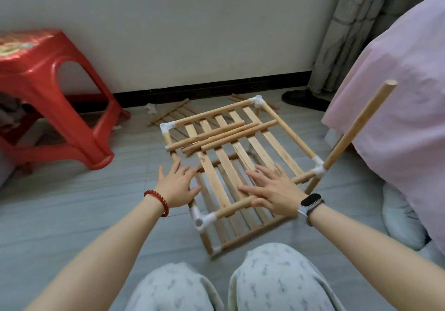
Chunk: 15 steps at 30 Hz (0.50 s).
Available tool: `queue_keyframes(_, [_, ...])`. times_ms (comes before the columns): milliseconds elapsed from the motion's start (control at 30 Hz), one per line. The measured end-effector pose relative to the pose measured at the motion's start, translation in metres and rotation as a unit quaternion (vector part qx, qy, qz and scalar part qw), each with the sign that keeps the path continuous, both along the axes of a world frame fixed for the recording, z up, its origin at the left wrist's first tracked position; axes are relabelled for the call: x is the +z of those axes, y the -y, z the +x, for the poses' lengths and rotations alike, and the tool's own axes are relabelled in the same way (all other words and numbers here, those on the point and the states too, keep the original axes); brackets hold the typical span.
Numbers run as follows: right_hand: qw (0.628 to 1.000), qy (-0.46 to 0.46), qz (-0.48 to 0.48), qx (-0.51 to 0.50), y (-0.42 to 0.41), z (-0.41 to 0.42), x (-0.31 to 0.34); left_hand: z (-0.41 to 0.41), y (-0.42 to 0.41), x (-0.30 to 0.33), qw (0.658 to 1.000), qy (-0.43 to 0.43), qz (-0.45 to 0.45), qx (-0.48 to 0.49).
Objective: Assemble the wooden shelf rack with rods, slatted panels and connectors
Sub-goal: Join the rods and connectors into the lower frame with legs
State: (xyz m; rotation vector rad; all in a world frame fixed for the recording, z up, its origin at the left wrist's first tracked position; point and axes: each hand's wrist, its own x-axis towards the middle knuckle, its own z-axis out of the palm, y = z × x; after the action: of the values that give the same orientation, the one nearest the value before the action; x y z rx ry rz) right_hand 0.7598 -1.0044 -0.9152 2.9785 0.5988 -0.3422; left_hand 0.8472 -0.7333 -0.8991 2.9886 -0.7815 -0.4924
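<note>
The partly built pale wooden shelf rack (237, 156) stands on the grey tiled floor (72, 214), its slatted top panel framed by round rods and white plastic corner connectors (201, 218). Three loose wooden rods (224, 134) lie across the slats. The left hand (177, 186) rests with its grip spread flat at the panel's left edge; the right hand (273, 190) presses with fingers spread on the slats and front rod. One upright wooden rod (358, 125) rises tilted from the right connector.

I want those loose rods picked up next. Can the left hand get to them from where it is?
Probably yes: the left hand rests open on the shelf's near-left edge, and the loose rods lie uncovered on the slats just beyond it.
</note>
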Motion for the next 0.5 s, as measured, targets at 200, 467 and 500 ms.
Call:
queue_keyframes(200, [0.998,-0.001,0.027,-0.052,0.048,0.017,0.003,-0.010,0.021,-0.003,0.987,0.085,-0.035,-0.132])
queue_keyframes(467, [0.971,-0.004,0.082,-0.225,0.100,0.038,0.023,-0.019,0.099,0.017,0.932,0.132,-0.034,-0.336])
queue_keyframes(500, [0.965,0.008,0.118,-0.233,0.095,0.041,0.024,-0.021,0.110,0.019,0.929,0.138,-0.032,-0.342])
